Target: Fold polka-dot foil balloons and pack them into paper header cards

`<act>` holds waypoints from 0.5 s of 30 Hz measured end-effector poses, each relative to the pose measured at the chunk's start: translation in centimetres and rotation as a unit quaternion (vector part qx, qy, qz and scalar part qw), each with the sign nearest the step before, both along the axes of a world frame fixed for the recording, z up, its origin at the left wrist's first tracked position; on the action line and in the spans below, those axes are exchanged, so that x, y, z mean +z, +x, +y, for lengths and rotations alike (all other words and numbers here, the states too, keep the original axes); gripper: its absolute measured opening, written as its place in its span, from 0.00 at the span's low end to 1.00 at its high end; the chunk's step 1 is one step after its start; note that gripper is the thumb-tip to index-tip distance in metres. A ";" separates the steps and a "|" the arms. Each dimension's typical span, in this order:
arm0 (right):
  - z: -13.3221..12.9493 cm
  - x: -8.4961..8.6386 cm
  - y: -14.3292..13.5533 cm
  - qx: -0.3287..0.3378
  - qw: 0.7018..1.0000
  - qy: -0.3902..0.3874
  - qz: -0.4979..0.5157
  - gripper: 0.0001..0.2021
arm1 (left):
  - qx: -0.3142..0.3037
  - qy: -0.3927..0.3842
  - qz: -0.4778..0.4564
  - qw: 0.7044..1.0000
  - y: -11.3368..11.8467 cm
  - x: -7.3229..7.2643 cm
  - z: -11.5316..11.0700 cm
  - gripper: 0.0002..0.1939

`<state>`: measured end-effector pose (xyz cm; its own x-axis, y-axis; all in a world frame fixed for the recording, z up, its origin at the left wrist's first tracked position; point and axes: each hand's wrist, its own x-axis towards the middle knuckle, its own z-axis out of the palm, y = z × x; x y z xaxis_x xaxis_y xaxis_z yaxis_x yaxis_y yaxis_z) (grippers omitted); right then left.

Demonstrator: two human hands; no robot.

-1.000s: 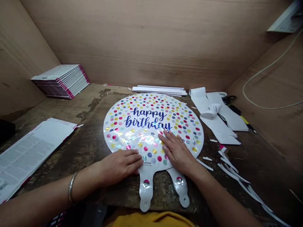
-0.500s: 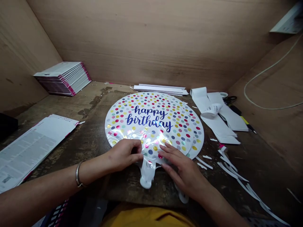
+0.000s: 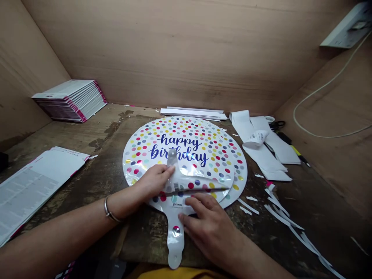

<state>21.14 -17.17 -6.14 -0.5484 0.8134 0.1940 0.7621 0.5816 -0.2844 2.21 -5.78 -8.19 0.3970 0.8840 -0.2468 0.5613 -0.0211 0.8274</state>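
Flat foil balloons (image 3: 186,128), white with coloured dots and "happy birthday" lettering, lie stacked on the table, slightly offset from each other. My left hand (image 3: 154,181) is closed on the tail of the top balloon, whose lower edge is folded up over its face. Below the fold shows another balloon, marked "prima", with its white tail (image 3: 176,242) pointing toward me. My right hand (image 3: 207,221) rests at the lower right of the stack, fingers bent and apart, thumb beside the base of that tail.
A stack of white and pink cards (image 3: 71,100) stands at the back left. Printed sheets (image 3: 43,186) lie at the left. Paper strips (image 3: 193,113) sit along the back wall. Right of the balloons are a curled label roll (image 3: 255,141), scissors (image 3: 277,124), a cutter (image 3: 299,155) and scraps (image 3: 286,217).
My left hand has lifted the top balloon's tail and folded it upward over the lettering, uncovering the balloon beneath. My right hand has come nearer to me and to the left.
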 end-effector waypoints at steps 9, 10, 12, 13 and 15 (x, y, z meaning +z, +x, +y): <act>10.2 1.4 0.7 0.010 0.983 -0.173 0.052 0.18 | -0.144 0.499 0.045 0.854 0.7 3.0 -0.4 0.12; 11.0 1.7 0.2 0.017 0.978 -0.202 0.056 0.14 | -0.150 0.562 0.030 0.813 0.6 2.9 -0.7 0.10; 12.3 2.3 -0.2 -0.019 0.968 -0.234 0.088 0.10 | -0.157 0.627 -0.007 0.763 0.2 2.1 -1.2 0.10; 12.9 2.7 -0.1 -0.045 0.964 -0.239 0.110 0.09 | -0.162 0.629 -0.003 0.760 -0.1 1.4 -1.3 0.10; 14.5 3.4 0.8 -0.101 0.954 -0.232 0.157 0.09 | -0.157 0.567 0.086 0.804 -0.6 0.0 -1.1 0.10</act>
<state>21.99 -2.64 -2.70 -0.3445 0.9350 -0.0845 0.6799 0.1864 -0.7092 1.56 -6.89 -8.16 0.6900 0.4429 0.5725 0.4855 -0.8698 0.0879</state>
